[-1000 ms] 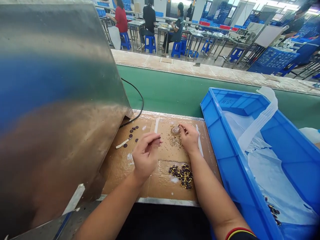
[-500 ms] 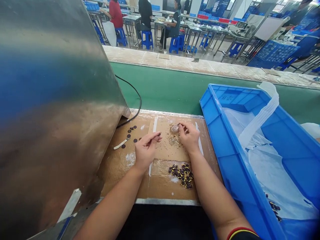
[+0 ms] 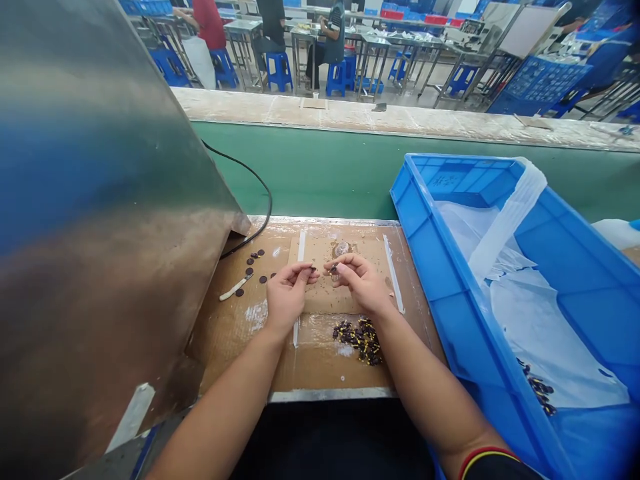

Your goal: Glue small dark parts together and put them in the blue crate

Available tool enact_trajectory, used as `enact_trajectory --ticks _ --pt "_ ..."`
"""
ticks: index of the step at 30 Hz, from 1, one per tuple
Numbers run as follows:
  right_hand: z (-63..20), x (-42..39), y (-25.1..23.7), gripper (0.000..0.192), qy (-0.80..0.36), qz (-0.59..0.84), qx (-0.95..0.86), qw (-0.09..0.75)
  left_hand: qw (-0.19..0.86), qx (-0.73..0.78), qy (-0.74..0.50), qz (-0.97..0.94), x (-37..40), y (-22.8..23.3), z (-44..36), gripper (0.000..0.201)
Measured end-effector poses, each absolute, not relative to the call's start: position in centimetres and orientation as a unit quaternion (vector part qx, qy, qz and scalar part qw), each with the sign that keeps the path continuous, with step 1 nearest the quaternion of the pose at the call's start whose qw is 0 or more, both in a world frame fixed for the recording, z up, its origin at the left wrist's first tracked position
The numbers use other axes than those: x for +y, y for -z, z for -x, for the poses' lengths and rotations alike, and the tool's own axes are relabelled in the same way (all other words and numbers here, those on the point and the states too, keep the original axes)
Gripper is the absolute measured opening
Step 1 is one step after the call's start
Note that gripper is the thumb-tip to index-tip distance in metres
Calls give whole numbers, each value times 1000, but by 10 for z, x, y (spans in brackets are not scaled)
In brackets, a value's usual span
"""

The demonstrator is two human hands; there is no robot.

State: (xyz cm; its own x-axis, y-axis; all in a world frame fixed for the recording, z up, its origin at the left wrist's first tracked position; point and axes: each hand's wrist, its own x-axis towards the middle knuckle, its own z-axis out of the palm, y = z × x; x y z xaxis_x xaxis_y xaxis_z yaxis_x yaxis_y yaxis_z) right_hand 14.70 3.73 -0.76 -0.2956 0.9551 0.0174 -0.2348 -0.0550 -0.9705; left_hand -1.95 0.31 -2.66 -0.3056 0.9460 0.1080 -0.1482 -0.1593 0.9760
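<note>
My left hand (image 3: 286, 297) pinches a tiny dark part at its fingertips, over the cardboard work mat (image 3: 320, 360). My right hand (image 3: 357, 283) holds a thin pointed tool (image 3: 332, 268) whose tip meets the left fingertips. Behind the hands sits a small clear blob of glue (image 3: 342, 249) on the mat. A pile of small dark and yellow parts (image 3: 359, 337) lies just below my right wrist. Several dark round discs (image 3: 254, 264) and a white stick (image 3: 232, 289) lie to the left of my left hand.
A big tilted steel panel (image 3: 100, 200) fills the left side, with a black cable (image 3: 250, 187) beside it. A blue crate (image 3: 520, 313) lined with clear plastic holds a few dark parts on the right. Behind runs a green conveyor belt (image 3: 340, 173). People sit at far tables.
My right hand has drawn back from the glue blob toward the left hand, bringing the tool tip to the left fingertips. The view has tilted down a little.
</note>
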Motion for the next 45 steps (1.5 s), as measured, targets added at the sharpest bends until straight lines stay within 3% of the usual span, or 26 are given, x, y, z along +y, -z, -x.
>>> enact_trajectory --ticks 5,15,19,22,27,36,40,45 --pt "-145 35 9 24 -694 318 -472 441 354 508 -625 -475 -1 25 19 21" --pt "-144 37 5 30 -690 346 -462 437 419 509 -606 -446 2 25 15 30" --pt "-148 44 15 32 -653 402 -432 474 339 551 -602 -469 6 24 27 22" --pt "-155 53 23 31 -616 424 -432 504 271 523 -508 -629 6 18 44 14" --pt "-159 58 27 31 -587 440 -445 515 223 457 -290 -811 4 22 58 21" --pt "-154 51 25 30 -585 436 -463 504 255 429 -228 -836 0 16 48 12" --pt "-155 51 25 29 -595 428 -456 505 309 449 -271 -793 -2 14 45 10" --pt "-151 47 18 27 -671 379 -422 478 378 549 -489 -563 1 23 31 19"
